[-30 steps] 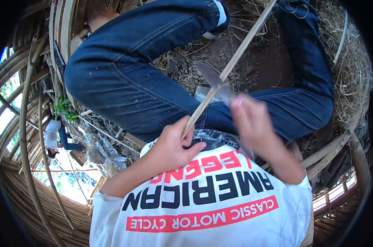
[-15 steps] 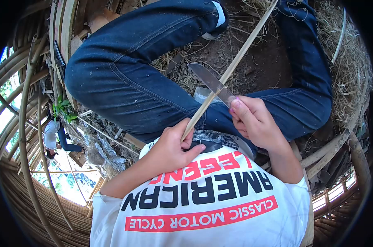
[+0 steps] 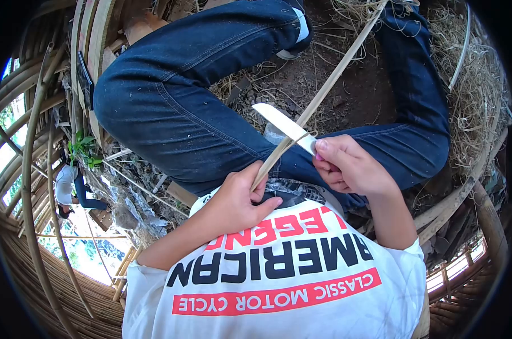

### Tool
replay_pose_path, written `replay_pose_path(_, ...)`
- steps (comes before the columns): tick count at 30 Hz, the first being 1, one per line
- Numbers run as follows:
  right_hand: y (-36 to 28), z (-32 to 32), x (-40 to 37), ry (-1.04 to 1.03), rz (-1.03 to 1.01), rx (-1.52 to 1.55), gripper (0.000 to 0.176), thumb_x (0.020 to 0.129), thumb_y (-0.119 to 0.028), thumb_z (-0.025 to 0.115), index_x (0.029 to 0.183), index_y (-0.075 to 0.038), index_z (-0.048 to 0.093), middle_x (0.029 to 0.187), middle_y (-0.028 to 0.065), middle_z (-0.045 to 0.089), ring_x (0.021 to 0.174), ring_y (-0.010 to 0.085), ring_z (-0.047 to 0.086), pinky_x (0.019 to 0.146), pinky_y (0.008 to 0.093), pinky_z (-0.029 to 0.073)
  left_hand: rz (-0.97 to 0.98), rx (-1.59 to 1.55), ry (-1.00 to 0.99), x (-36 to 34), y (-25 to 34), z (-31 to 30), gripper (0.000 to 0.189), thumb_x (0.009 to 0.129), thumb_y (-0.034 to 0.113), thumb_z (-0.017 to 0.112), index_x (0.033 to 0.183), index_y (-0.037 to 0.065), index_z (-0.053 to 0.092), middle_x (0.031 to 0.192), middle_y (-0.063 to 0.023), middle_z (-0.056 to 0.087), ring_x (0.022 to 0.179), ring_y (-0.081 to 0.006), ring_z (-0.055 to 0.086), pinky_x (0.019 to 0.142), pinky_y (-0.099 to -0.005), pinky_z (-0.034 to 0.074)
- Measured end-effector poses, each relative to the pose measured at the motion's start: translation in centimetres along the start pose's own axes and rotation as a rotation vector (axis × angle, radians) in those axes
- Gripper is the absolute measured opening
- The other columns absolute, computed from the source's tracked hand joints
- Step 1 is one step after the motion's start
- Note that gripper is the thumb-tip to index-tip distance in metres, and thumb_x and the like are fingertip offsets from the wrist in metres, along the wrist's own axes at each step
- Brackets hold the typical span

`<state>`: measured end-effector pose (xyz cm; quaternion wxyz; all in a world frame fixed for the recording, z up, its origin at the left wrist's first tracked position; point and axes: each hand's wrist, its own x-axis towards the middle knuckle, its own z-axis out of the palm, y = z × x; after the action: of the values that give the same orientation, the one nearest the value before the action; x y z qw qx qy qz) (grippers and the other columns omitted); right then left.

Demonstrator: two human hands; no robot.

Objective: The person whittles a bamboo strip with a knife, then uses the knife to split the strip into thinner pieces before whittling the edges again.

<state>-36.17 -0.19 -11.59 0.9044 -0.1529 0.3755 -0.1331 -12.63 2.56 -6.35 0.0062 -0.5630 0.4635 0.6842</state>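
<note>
A long pale bamboo strip (image 3: 336, 73) runs diagonally from my lap up past the ground between my legs. Near its lower end, my left hand (image 3: 242, 198) is closed around it. My right hand (image 3: 352, 164) grips the handle end of a knife (image 3: 283, 122), its fingers mostly covering the handle. The blade lies across the strip, points to the upper left and shines white. A thin curled sliver stands at the strip beside the blade.
Curly shavings (image 3: 465, 113) lie in a heap at the right. A bamboo frame (image 3: 33, 141) curves along the left. Beyond it, another person (image 3: 66, 183) in a white top is visible. My bent legs in jeans surround bare soil (image 3: 346, 101).
The knife blade has turned from dark to bright white and shifted slightly down and left along the strip with my right hand. My left hand keeps its hold.
</note>
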Motion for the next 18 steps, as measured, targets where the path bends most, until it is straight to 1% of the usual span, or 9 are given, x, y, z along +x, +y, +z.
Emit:
replay_pose_path(4,0.5,1.0,0.1,0.027,-0.031,-0.006,0.039,0.102,-0.033,0.044,0.074,-0.006,0.046,0.056,-0.0068,0.034,0.046,0.0016,0.028,0.039,0.0194,0.023,0.001,0.020,0.007,0.0,-0.2,-0.2,0.037,0.075,0.009,0.076,0.080,0.005,0.039,0.059,-0.0007,0.038,0.053,-0.0094,0.034,0.049,-0.0272,0.030)
replay_pose_path(6,1.7,1.6,0.3,0.294,-0.528,-0.742,0.039,0.102,-0.033,0.043,0.075,-0.006,0.046,0.055,-0.0075,0.033,0.045,0.0013,0.027,0.039,0.0188,0.022,0.008,0.037,0.001,0.0,-0.4,-0.3,0.034,0.075,0.013,0.076,0.083,0.001,0.045,0.060,-0.0050,0.044,0.052,-0.0145,0.042,0.050,-0.0305,0.036)
replay_pose_path(7,0.6,1.2,-0.3,0.128,-0.193,-0.444,0.039,0.102,-0.032,0.045,0.074,-0.004,0.048,0.055,-0.0068,0.036,0.045,0.0034,0.029,0.041,0.0202,0.025,0.017,0.027,-0.016,0.0,-0.4,-0.2,0.035,0.075,0.011,0.076,0.083,0.004,0.043,0.060,-0.0008,0.038,0.053,-0.0096,0.035,0.049,-0.0272,0.031)
replay_pose_path(8,0.3,0.5,-0.2,0.128,-0.194,-0.451,0.039,0.102,-0.032,0.045,0.074,-0.004,0.048,0.055,-0.0068,0.036,0.045,0.0034,0.029,0.041,0.0202,0.025,0.030,0.015,-0.031,0.1,-0.5,-0.1,0.035,0.075,0.009,0.076,0.083,0.006,0.041,0.061,0.0035,0.033,0.054,-0.0047,0.028,0.048,-0.0239,0.027)
replay_pose_path(10,0.0,-0.5,0.1,-0.133,0.149,0.174,0.040,0.101,-0.030,0.047,0.073,-0.002,0.051,0.055,-0.0052,0.041,0.048,0.0049,0.033,0.044,0.0225,0.029,0.036,-0.006,-0.027,0.2,-0.6,-0.2,0.035,0.075,0.010,0.076,0.085,0.005,0.043,0.062,0.0035,0.033,0.054,-0.0048,0.029,0.048,-0.0239,0.027)
replay_pose_path(11,0.6,-1.0,0.6,-0.175,0.182,0.293,0.041,0.100,-0.029,0.048,0.072,0.000,0.053,0.056,-0.0042,0.043,0.053,0.0048,0.036,0.047,0.0237,0.032,0.039,-0.022,-0.023,0.2,-0.7,-0.2,0.035,0.075,0.011,0.076,0.087,0.004,0.044,0.063,0.0036,0.033,0.055,-0.0048,0.030,0.048,-0.0240,0.028)
replay_pose_path(12,0.5,-0.4,0.6,-0.181,0.185,0.277,0.041,0.100,-0.029,0.048,0.072,0.000,0.053,0.056,-0.0042,0.043,0.053,0.0048,0.036,0.047,0.0237,0.032,0.045,-0.027,-0.009,0.1,-0.7,-0.2,0.035,0.075,0.011,0.076,0.087,0.004,0.044,0.063,0.0036,0.033,0.055,-0.0048,0.030,0.048,-0.0240,0.028)
replay_pose_path(15,0.7,2.2,0.1,0.237,-0.315,-0.688,0.040,0.101,-0.028,0.046,0.074,0.000,0.052,0.060,-0.0048,0.044,0.055,0.0032,0.036,0.048,0.0229,0.031,0.053,-0.040,0.018,-0.3,-1.0,-0.3,0.036,0.075,0.012,0.077,0.088,0.005,0.044,0.064,0.0036,0.034,0.056,-0.0045,0.031,0.049,-0.0235,0.029)
replay_pose_path(18,0.2,2.6,-0.3,0.098,-0.075,-0.360,0.039,0.102,-0.028,0.045,0.074,-0.001,0.051,0.059,-0.0050,0.042,0.053,0.0025,0.034,0.046,0.0217,0.029,0.037,-0.061,-0.009,-0.5,-1.1,-0.4,0.038,0.074,0.014,0.078,0.088,0.005,0.044,0.065,0.0035,0.034,0.057,-0.0042,0.033,0.051,-0.0233,0.031)
